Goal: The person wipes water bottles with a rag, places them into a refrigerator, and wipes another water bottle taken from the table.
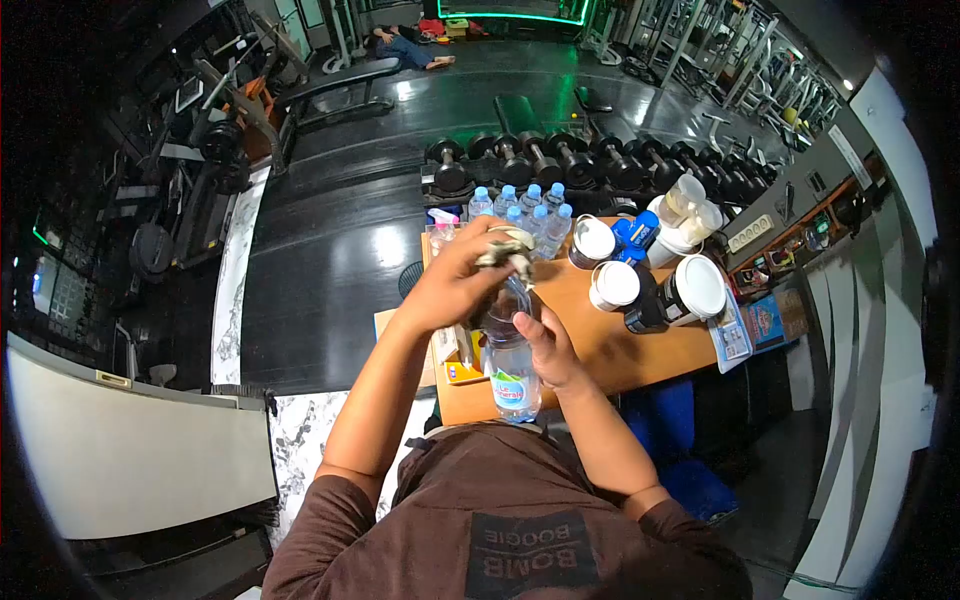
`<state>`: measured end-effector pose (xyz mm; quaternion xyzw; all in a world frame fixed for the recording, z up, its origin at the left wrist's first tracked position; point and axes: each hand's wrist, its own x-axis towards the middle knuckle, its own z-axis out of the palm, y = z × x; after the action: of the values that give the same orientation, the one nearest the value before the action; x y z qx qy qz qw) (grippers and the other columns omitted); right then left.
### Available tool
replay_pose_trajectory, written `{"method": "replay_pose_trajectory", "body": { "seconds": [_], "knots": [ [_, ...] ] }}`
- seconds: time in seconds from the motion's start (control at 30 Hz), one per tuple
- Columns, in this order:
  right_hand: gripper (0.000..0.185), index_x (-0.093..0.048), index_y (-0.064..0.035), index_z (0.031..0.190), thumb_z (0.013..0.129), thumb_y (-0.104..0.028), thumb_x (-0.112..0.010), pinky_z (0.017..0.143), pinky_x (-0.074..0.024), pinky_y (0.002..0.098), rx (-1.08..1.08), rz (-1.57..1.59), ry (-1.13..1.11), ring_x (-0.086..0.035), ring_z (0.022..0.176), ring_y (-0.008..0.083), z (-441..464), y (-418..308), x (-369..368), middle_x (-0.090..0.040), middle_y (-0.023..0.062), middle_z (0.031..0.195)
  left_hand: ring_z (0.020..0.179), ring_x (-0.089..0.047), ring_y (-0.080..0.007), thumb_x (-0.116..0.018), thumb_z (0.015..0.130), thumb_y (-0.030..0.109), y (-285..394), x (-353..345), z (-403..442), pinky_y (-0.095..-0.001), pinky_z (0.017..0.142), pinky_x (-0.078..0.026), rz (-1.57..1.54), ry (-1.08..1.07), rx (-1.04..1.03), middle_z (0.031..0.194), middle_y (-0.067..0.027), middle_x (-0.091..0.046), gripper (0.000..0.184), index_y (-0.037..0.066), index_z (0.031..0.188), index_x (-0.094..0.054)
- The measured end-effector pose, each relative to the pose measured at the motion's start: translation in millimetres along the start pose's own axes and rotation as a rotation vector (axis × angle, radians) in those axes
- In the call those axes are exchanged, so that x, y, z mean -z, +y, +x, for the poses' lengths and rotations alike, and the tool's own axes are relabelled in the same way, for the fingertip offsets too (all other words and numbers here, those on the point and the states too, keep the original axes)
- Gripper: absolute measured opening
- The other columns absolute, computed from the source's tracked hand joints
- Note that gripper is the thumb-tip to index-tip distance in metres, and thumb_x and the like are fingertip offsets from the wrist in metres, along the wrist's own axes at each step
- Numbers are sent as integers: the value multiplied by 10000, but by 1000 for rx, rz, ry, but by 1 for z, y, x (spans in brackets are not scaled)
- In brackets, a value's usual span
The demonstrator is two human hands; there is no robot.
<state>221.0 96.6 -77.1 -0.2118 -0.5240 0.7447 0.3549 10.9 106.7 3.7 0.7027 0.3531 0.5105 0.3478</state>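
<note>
A large clear bottle with a blue and white label (pixel 513 391) stands upright at the desk's near edge, close to my body. My left hand (pixel 455 280) is wrapped round a crumpled camouflage-coloured cloth (pixel 512 250) over the bottle's top. On the right side of the bottle's upper part, my right hand (pixel 550 350) grips it with the thumb showing. The bottle's neck and any cap are hidden by the cloth and fingers. Just beyond my hands stand several small water bottles with blue caps (pixel 530 200).
White-lidded tubs (pixel 700 287) and a blue packet (pixel 634 238) stand on the wooden desk (pixel 590 350) to the right. A tissue pack and orange item lie left of the bottle. Beyond are dumbbells (pixel 570 160), and a person (pixel 405 48) lies on the floor.
</note>
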Motion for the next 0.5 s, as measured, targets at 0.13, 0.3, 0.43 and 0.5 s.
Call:
{"method": "replay_pose_trajectory", "body": {
  "seconds": [0.13,0.3,0.43,0.5],
  "knots": [
    [644,-448,15,1491,1062,-411,-671,1041,-489,310,38,-2,-4,-609,1166,152,2,-16,-21,-622,76,1288,1258,-591,-262,-721,963,41,-18,6,-6,-380,1072,-466,-348,-25,0,1346,-102,-612,234,33,1197,-736],
    [701,-367,-2,1528,1058,-405,-696,1052,-490,329,60,-210,102,-591,1237,163,8,7,-20,-588,100,1349,1210,-625,-253,-748,887,-12,-6,0,-6,-357,1043,-493,189,41,193,1288,-111,-639,271,27,1156,-753],
    [645,-373,-29,1491,1065,-389,-697,1133,-426,359,47,-366,91,-531,1321,161,8,0,-27,-572,99,1398,1154,-657,-250,-755,859,-20,-25,5,-11,-359,1009,-509,100,64,136,1213,-114,-673,326,17,1183,-742],
    [720,-316,-29,1546,1060,-392,-705,1109,-446,356,74,-374,26,-554,1284,155,5,2,-22,-583,101,1378,1147,-660,-228,-752,878,-9,-36,8,-13,-354,997,-516,18,80,148,1202,-100,-687,304,8,1181,-739]
  ]
}}
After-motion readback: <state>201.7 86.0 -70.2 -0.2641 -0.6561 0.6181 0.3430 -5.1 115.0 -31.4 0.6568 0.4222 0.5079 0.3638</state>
